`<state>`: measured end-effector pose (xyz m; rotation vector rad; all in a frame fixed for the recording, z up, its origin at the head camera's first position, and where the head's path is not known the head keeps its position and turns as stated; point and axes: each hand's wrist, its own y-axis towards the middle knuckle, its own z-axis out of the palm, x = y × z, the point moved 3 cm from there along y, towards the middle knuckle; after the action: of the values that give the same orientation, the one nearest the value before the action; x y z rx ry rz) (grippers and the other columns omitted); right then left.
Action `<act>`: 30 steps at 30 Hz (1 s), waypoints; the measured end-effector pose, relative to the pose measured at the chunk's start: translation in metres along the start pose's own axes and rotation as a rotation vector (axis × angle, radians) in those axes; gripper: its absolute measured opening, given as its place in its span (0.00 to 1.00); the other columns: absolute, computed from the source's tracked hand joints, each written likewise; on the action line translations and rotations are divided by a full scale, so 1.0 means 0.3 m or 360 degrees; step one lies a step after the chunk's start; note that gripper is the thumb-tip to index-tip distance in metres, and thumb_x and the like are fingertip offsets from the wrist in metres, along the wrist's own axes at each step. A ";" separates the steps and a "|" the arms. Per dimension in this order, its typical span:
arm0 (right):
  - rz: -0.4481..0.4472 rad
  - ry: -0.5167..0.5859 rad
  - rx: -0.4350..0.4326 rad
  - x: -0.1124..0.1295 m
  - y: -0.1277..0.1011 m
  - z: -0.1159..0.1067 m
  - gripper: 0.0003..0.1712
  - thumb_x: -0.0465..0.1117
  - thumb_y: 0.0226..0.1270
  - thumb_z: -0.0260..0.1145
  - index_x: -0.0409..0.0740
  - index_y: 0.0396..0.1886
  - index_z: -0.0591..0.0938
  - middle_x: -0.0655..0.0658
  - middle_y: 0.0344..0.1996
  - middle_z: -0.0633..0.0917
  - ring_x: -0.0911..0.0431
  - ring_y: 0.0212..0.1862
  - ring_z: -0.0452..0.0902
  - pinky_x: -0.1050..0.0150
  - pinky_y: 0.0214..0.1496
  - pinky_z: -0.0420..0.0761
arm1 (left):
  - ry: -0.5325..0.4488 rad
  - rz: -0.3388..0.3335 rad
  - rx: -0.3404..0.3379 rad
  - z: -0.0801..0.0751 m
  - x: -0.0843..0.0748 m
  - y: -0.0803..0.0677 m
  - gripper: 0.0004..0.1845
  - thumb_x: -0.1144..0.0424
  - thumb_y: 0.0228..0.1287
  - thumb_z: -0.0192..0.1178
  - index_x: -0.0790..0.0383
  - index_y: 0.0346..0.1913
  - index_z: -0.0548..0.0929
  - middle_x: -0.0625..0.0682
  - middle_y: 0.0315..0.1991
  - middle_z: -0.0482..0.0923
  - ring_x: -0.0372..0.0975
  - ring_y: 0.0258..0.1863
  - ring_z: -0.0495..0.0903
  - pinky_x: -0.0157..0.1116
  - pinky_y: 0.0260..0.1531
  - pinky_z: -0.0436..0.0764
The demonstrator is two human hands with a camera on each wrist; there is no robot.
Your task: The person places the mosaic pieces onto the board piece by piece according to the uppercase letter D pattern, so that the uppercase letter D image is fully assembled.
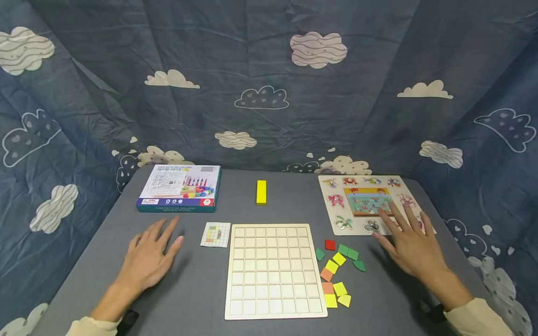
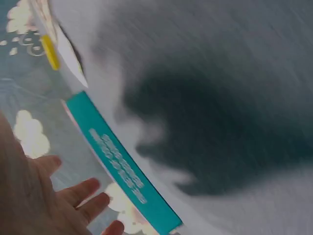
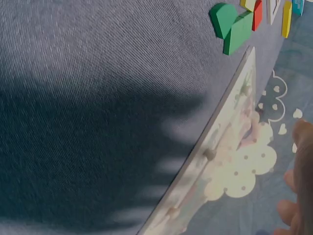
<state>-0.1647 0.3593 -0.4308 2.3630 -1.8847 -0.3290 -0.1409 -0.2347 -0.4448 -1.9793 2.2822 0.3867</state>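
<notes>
Teal-sided box (image 1: pixel 178 189) by left grip (image 1: pixel 148 255), puzzle board (image 1: pixel 357 227) by right grip (image 1: pixel 414 245)

Grid board (image 1: pixel 274 266) on counter (image 1: pixel 180 298)

The spread left hand (image 1: pixel 147 254) is near a flat box (image 1: pixel 178 189); the right hand (image 1: pixel 414 245) covers part of a picture puzzle (image 1: pixel 335 213). Coloured tiles (image 1: pixel 326 274) lie along the board's right side, a pattern card (image 1: pixel 215 234) by its left, a yellow block (image 1: pixel 261 192) behind.

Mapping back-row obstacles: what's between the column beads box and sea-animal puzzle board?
A yellow rectangular block, touching neither beads box nor puzzle board; bare gray tabletop on either side. Head view.
</notes>
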 end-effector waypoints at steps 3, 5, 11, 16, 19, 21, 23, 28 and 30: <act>-0.0004 0.0023 0.0025 0.013 -0.001 0.001 0.42 0.64 0.74 0.54 0.49 0.79 0.59 0.39 0.80 0.53 0.40 0.81 0.36 0.34 0.76 0.35 | -0.0164 -0.0036 0.0053 0.009 -0.035 -0.007 0.32 0.41 0.80 0.35 0.53 0.78 0.60 0.67 0.68 0.67 0.62 0.67 0.65 0.65 0.56 0.63; -0.0011 0.0034 0.0038 0.022 -0.003 0.000 0.42 0.63 0.74 0.56 0.49 0.79 0.59 0.38 0.79 0.56 0.38 0.80 0.43 0.32 0.74 0.41 | -0.0303 -0.0046 0.0076 0.013 -0.056 -0.012 0.31 0.42 0.81 0.34 0.54 0.77 0.62 0.66 0.66 0.70 0.61 0.65 0.67 0.64 0.53 0.65; -0.0054 0.0089 0.0061 0.049 -0.005 -0.001 0.41 0.61 0.74 0.58 0.48 0.79 0.60 0.36 0.77 0.61 0.37 0.78 0.52 0.29 0.67 0.57 | -0.0698 -0.0012 0.0165 0.018 -0.110 -0.019 0.28 0.49 0.83 0.31 0.56 0.75 0.66 0.60 0.59 0.76 0.51 0.57 0.70 0.54 0.51 0.70; -0.0090 0.0146 0.0072 0.079 -0.007 -0.005 0.40 0.59 0.75 0.58 0.47 0.79 0.60 0.32 0.73 0.66 0.31 0.71 0.61 0.30 0.62 0.66 | -0.0969 -0.0015 0.0450 0.036 -0.156 -0.006 0.29 0.48 0.84 0.28 0.57 0.75 0.65 0.55 0.49 0.77 0.43 0.46 0.74 0.43 0.48 0.73; -0.0070 0.0199 0.0118 0.104 -0.012 -0.009 0.41 0.59 0.75 0.58 0.46 0.79 0.60 0.31 0.72 0.67 0.30 0.69 0.64 0.31 0.61 0.68 | -0.1081 0.0068 0.0624 0.053 -0.182 0.005 0.28 0.48 0.84 0.31 0.57 0.76 0.63 0.52 0.44 0.78 0.41 0.39 0.77 0.37 0.39 0.74; -0.0047 0.0243 0.0153 0.123 -0.015 -0.012 0.40 0.58 0.75 0.58 0.45 0.78 0.61 0.30 0.72 0.67 0.29 0.68 0.65 0.31 0.61 0.69 | -0.1127 0.0146 0.0720 0.067 -0.195 0.008 0.28 0.48 0.83 0.36 0.58 0.76 0.63 0.51 0.42 0.80 0.39 0.37 0.78 0.34 0.37 0.74; -0.0020 0.0276 0.0186 0.143 -0.017 -0.015 0.40 0.59 0.75 0.58 0.46 0.78 0.61 0.30 0.71 0.68 0.29 0.68 0.66 0.31 0.60 0.69 | -0.1143 0.0243 0.0781 0.080 -0.207 0.009 0.30 0.48 0.81 0.44 0.60 0.76 0.62 0.51 0.42 0.80 0.37 0.35 0.79 0.33 0.36 0.74; 0.0000 0.0414 0.0171 0.179 -0.018 -0.010 0.37 0.56 0.74 0.61 0.45 0.76 0.66 0.30 0.69 0.71 0.30 0.66 0.69 0.31 0.58 0.71 | -0.1145 0.0353 0.0831 0.115 -0.222 0.008 0.39 0.52 0.68 0.65 0.61 0.75 0.62 0.50 0.40 0.78 0.32 0.27 0.76 0.31 0.28 0.73; 0.0004 0.0492 0.0167 0.190 -0.020 0.000 0.36 0.55 0.74 0.62 0.46 0.75 0.67 0.30 0.68 0.73 0.30 0.65 0.70 0.30 0.58 0.71 | -0.1157 0.0350 0.0844 0.125 -0.224 0.007 0.42 0.54 0.63 0.70 0.60 0.76 0.62 0.51 0.40 0.76 0.32 0.25 0.75 0.31 0.24 0.72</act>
<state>-0.1471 0.3053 -0.4381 2.3121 -1.7971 0.1331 -0.1361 -0.1605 -0.4646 -1.0956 1.8578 0.3814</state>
